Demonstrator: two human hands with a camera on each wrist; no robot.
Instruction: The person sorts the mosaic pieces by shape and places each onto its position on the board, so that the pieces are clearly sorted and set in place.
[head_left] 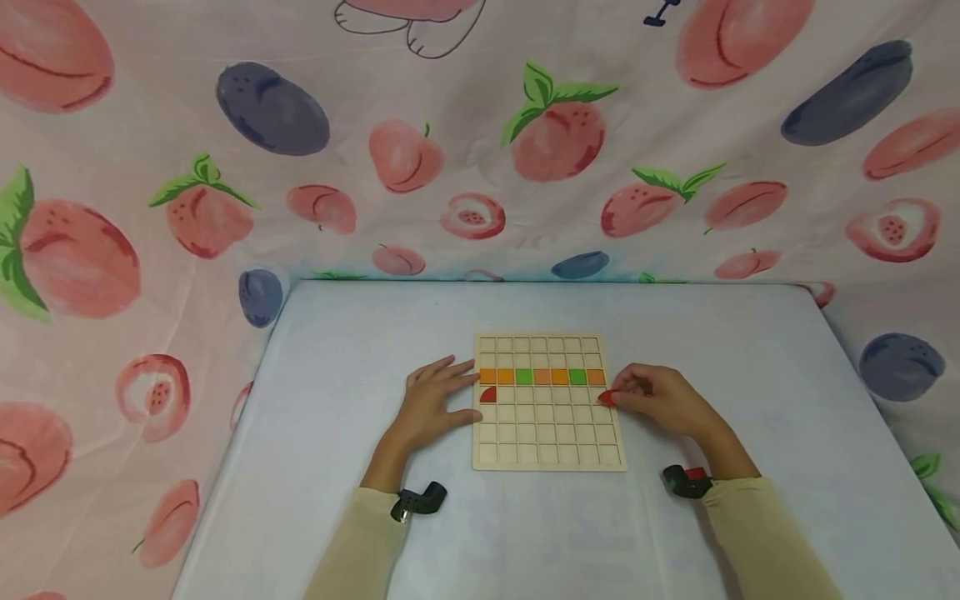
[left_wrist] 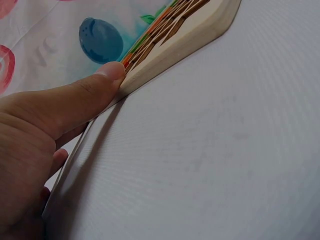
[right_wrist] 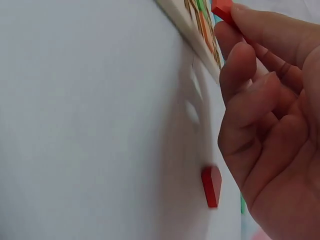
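A pale wooden grid board (head_left: 549,461) lies on the table. One row of its cells holds orange and green square tiles (head_left: 523,377), and a red quarter-round piece (head_left: 488,395) sits in the leftmost cell just below. My left hand (head_left: 431,404) rests at the board's left edge with fingers spread; its thumb (left_wrist: 92,95) touches the rim. At the right edge, my right hand (head_left: 663,398) pinches another red piece (right_wrist: 222,9) between thumb and index finger, over the end of the row below the tiles. The other right fingers are curled.
A loose red piece (right_wrist: 212,186) lies on the white tabletop (head_left: 547,542) below the right hand. Black wrist cameras (head_left: 418,500) hang at both wrists. Behind the table hangs a fruit-print cloth (head_left: 465,150).
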